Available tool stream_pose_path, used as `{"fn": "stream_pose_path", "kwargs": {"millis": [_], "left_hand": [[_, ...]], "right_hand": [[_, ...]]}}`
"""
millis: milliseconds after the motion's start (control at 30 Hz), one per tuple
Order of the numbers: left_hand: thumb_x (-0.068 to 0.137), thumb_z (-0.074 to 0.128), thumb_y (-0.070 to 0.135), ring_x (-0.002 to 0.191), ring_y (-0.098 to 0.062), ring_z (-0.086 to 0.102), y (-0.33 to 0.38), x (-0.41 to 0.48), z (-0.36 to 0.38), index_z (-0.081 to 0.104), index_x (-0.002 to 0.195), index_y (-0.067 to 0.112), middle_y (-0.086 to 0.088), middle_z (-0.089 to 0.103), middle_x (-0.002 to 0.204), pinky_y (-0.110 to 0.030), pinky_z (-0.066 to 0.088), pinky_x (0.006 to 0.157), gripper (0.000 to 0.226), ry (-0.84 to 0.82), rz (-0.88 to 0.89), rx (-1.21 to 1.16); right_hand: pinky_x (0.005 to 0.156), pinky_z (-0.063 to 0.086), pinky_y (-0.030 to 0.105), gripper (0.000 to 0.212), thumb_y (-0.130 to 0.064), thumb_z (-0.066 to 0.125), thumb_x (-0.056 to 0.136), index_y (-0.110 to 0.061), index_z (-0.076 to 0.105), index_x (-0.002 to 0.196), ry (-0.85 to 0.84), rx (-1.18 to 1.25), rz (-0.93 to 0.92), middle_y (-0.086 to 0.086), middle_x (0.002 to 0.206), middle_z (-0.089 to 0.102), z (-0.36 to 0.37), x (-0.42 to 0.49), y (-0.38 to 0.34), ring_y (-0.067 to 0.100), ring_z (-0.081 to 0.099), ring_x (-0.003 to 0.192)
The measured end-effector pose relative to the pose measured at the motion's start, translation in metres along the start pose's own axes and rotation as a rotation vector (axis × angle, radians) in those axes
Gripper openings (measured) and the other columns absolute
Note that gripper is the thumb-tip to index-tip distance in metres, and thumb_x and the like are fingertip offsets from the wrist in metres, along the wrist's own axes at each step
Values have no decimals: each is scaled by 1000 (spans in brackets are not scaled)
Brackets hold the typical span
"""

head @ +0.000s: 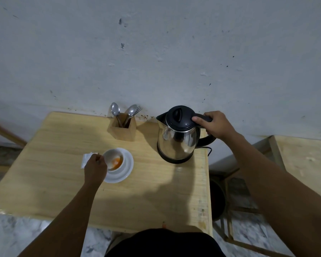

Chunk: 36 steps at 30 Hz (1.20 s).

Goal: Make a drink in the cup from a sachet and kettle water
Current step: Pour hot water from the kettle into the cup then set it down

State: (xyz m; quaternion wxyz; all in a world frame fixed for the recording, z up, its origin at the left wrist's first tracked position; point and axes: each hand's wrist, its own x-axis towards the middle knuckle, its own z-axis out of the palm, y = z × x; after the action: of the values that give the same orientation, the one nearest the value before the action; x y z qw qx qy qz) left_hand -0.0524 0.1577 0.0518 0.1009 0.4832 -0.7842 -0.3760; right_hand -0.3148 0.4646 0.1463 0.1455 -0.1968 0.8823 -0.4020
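Right hand [216, 125] is wrapped tight round the kettle [178, 134] handle, thumb on top; kettle looks seated on its base w/ lid shut, well right of the cup [113, 160]. Left hand [95, 166] is curled at the cup's left rim, seems to pinch it; the exact grip is hidden. White sachet [86, 160] sits just left of the cup, partly under that hand.

Risks: hot water could splash the steadying fingers if the pour comes fast. The cord behind the kettle may snag on lift. The cup might slide on its saucer [127, 169].

Cup holds orange powder, prob. dry. The wooden holder [123, 129] behind the cup has spoons + a fork.
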Motion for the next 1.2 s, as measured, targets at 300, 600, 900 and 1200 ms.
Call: {"fn": "stream_pose_path", "kwargs": {"millis": [300, 600, 900, 1200], "left_hand": [[96, 41, 17, 87, -27, 51, -1, 2, -1, 62, 96, -2, -15, 62, 97, -32, 35, 80, 28, -24, 0, -16], [96, 42, 19, 84, -26, 53, -4, 5, -5, 63, 94, 0, -9, 61, 88, -33, 38, 78, 29, -64, -14, -36], [93, 48, 16, 79, -20, 52, -16, 10, -7, 56, 74, 9, -4, 56, 77, -31, 39, 78, 22, -81, -12, -128], [93, 51, 18, 77, -19, 54, -20, 18, -22, 66, 92, 9, -1, 60, 77, -23, 40, 63, 18, -260, -44, -277]], "right_hand": [[50, 38, 36, 89, -78, 70, 58, 8, 45, 53, 108, 137, -38, 8, 48, 34, 7, 0, 11, 22, 40, 46], [49, 34, 31, 96, -78, 71, 53, 14, 47, 56, 197, 126, -61, 10, 48, 38, 15, -12, -11, 21, 42, 45], [47, 27, 25, 68, -67, 78, 56, -12, 40, 41, 128, -6, -118, -10, 35, 30, 15, -24, -78, 6, 30, 36], [49, 26, 30, 79, -80, 72, 48, -7, 42, 49, 10, -207, -102, 4, 47, 30, 39, -35, -143, 14, 33, 43]]}}
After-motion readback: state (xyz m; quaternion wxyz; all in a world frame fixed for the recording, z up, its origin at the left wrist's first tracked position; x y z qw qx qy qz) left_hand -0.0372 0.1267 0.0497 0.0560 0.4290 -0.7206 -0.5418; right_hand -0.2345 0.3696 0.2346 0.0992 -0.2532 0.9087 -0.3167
